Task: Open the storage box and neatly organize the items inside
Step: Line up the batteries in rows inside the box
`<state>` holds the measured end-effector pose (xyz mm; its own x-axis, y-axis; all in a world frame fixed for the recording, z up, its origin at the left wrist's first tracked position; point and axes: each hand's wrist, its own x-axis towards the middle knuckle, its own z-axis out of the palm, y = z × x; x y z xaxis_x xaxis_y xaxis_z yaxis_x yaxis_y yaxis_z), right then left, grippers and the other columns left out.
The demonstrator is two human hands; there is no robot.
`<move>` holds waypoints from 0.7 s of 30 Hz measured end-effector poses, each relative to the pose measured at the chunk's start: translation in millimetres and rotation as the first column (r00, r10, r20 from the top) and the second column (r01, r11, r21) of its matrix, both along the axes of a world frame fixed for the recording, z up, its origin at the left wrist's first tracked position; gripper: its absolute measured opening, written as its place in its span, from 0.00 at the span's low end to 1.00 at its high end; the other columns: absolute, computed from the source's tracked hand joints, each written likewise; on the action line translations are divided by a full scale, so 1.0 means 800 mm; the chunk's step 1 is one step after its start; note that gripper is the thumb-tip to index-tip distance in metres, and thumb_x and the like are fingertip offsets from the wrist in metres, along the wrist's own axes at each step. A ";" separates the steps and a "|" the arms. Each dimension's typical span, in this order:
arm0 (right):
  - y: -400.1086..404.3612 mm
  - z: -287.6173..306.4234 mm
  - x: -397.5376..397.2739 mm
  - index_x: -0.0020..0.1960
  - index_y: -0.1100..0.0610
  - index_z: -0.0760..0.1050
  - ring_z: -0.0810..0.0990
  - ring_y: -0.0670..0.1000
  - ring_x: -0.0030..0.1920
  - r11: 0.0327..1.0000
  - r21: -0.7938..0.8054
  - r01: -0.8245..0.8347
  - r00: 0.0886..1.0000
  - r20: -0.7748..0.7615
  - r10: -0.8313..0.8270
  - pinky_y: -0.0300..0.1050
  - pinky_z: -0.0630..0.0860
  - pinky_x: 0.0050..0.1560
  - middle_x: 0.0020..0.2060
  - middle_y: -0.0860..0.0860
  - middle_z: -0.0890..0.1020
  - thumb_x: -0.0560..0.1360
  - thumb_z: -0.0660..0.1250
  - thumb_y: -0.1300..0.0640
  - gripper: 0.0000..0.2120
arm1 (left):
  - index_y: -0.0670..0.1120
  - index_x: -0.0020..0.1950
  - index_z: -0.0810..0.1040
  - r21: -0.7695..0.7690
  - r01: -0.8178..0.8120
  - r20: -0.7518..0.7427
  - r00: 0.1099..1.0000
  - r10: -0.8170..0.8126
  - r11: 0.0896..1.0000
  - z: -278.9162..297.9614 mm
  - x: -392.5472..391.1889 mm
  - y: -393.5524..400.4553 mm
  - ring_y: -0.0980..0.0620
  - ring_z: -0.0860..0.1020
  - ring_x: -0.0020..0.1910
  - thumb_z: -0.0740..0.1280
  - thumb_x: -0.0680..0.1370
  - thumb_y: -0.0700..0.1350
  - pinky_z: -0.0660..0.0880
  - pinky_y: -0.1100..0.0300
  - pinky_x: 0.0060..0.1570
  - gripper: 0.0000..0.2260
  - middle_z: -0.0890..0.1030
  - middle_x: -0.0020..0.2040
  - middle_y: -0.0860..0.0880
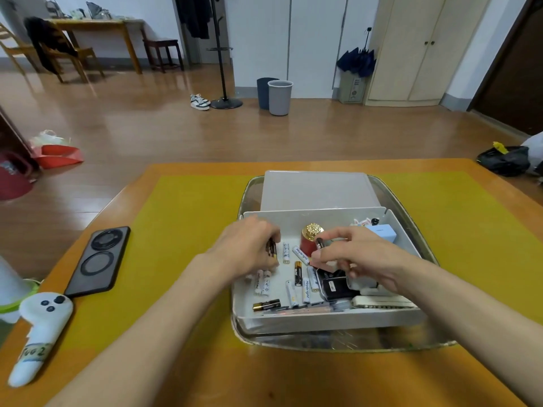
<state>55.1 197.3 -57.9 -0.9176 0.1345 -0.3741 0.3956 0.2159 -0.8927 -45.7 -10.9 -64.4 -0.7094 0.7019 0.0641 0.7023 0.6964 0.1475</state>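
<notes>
Storage box (329,318): sitting open inside a clear tray (411,218) on the yellow mat (182,230) of the bench (205,377), close in front so both arms can be reaching in without stretching.

Lid (317,190): lying flat just behind the box, parked out of the way yet near enough for closing later.

Left hand (246,248): hovering over the box's left half, grip closed on a small bundle of dark batteries (271,248); probably gathering like with like before laying them down together.

Right hand (355,259): working over the middle-right of the box, grip pinching one dark battery (319,243) by its body, end tilted up; likely being carried across toward the left bundle.

Loose batteries (298,273): scattered across the box floor at mixed angles, white and black-and-gold kinds mingled, so sorting looks far from finished.

Red jar with gold cap (311,239): standing upright near the back wall, between the two hands, needing care so as not to be knocked.

Black case (333,287): lying on the right side under the right hand, crowding that half along with a pale blue block (382,232) in the far corner.

Phone (98,261) and white controller (44,321): resting on the left of the bench, well apart from the box, not part of the sorting.

Risk: slim cylinders rolling or slipping from a full left grip.
</notes>
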 end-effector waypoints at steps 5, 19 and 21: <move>-0.018 0.000 -0.018 0.60 0.56 0.76 0.72 0.45 0.26 0.987 0.088 -0.135 0.986 -0.088 0.142 0.36 0.67 0.26 0.30 0.50 0.79 0.66 0.81 0.61 0.25 | 0.53 0.53 0.79 0.021 -0.050 0.011 0.999 0.050 0.999 0.017 -0.012 -0.026 0.50 0.76 0.55 0.77 0.69 0.56 0.76 0.51 0.49 0.17 0.79 0.53 0.52; -0.093 -0.038 -0.132 0.57 0.51 0.79 0.81 0.57 0.52 0.307 0.922 -0.235 0.909 0.097 0.405 0.48 0.76 0.46 0.49 0.52 0.83 0.66 0.78 0.45 0.22 | 0.56 0.50 0.78 0.086 -0.144 -0.031 0.989 0.147 0.986 0.020 -0.033 -0.063 0.50 0.75 0.56 0.75 0.69 0.56 0.66 0.56 0.40 0.13 0.78 0.53 0.56; -0.092 -0.044 -0.137 0.58 0.50 0.78 0.80 0.57 0.51 0.245 0.938 -0.245 0.904 0.129 0.408 0.48 0.73 0.44 0.51 0.52 0.82 0.66 0.77 0.43 0.24 | 0.57 0.50 0.77 0.078 -0.143 -0.024 0.989 0.145 0.987 0.018 -0.034 -0.066 0.51 0.75 0.56 0.75 0.69 0.57 0.65 0.56 0.40 0.13 0.78 0.53 0.56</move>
